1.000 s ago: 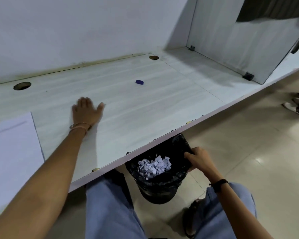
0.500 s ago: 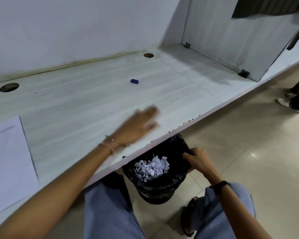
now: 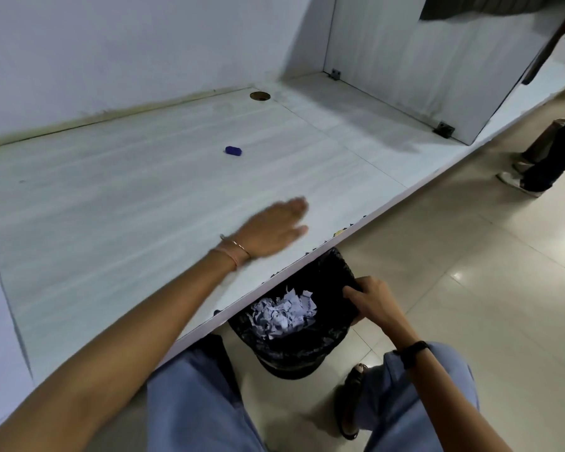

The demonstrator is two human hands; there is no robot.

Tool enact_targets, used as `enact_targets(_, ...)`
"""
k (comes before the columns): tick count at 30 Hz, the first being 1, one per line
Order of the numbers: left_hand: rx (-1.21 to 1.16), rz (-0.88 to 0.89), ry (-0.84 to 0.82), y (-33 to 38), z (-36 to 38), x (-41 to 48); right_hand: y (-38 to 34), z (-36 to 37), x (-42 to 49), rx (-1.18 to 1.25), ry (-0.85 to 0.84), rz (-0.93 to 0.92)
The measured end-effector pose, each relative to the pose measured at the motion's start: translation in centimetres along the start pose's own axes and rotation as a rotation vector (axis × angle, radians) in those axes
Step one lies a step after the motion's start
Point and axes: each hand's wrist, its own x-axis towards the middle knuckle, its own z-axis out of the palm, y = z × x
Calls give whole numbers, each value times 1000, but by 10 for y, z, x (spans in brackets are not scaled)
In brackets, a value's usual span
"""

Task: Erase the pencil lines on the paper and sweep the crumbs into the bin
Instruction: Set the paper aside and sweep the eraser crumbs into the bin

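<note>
Black-lined bin (image 3: 294, 360) holds white scraps (image 3: 282, 313); right hand (image 3: 371, 303) grips its rim, left hand (image 3: 274, 231) flat.

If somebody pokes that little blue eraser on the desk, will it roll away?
Probably not far: the blue eraser looks blocky with rounded ends and lies flat on the desk, so it would likely slide rather than roll. It is small, so it is probably light and easy to pinch up.

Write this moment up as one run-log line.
phase: crumbs sweep | left hand: open, at desk front edge | right hand: grips bin rim below edge | eraser: lying on desk
</note>
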Motion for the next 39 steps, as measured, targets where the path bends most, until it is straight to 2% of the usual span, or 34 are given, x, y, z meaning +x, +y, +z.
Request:
enact_targets(2,-66,226,-90,29,7,-12,1,-3,0,10,3,11)
enact_targets(4,-142,241,-46,21,-1,-20,1,-7,-1,19,9,24)
enact_targets(6,-38,59,184,-16,-11,-13,2,-10,-2,20,27,26)
enact_targets(7,-1,-94,253,-42,-15,-10,3,-11,-2,22,38,26)
enact_targets(9,-2,-397,166,-81,-21,-8,5,-10,-3,20,48,36)
enact_targets(10,-5,-474,91,-88,-20,-5,6,-9,-2,14,54,39)
enact_targets(11,25,-472,68,-85,-18,0,7,-9,-2,10,60,39)
enact_targets(12,84,-414,55,-70,-15,10,8,-9,-2,17,61,47)
enact_targets(15,141,-16,23,5,0,35,12,-8,-2,39,60,47)
enact_targets(18,-31,384,-163,88,19,27,21,-8,-5,73,107,22)
enact_targets(20,-132,502,-177,105,22,15,29,-9,-7,99,121,16)
enact_targets(22,-71,425,7,92,12,13,33,-14,-11,104,118,63)
enact_targets(24,-58,126,117,62,1,14,38,-15,-13,103,130,101)
enact_targets(26,-68,-244,84,35,-3,11,42,-14,-16,130,141,122)
enact_targets(27,-33,-359,41,29,-1,7,45,-13,-17,139,146,123)
enact_targets(28,31,-381,4,30,3,2,46,-12,-17,145,149,126)
enact_targets(29,69,-314,-28,37,9,-1,48,-11,-17,148,152,125)
enact_targets(31,-7,-21,-98,66,16,-8,50,-12,-17,163,152,123)
enact_targets(33,-110,143,-97,91,16,-15,53,-13,-18,180,144,126)
enact_targets(34,-137,136,-34,93,14,-14,55,-14,-18,182,145,127)
enact_targets(36,-121,-63,92,83,12,-9,59,-17,-19,194,158,131)
enact_targets(38,-46,-266,72,75,18,-5,65,-19,-19,211,170,136)
enact_targets(39,9,-262,57,80,24,-5,68,-19,-18,220,174,137)
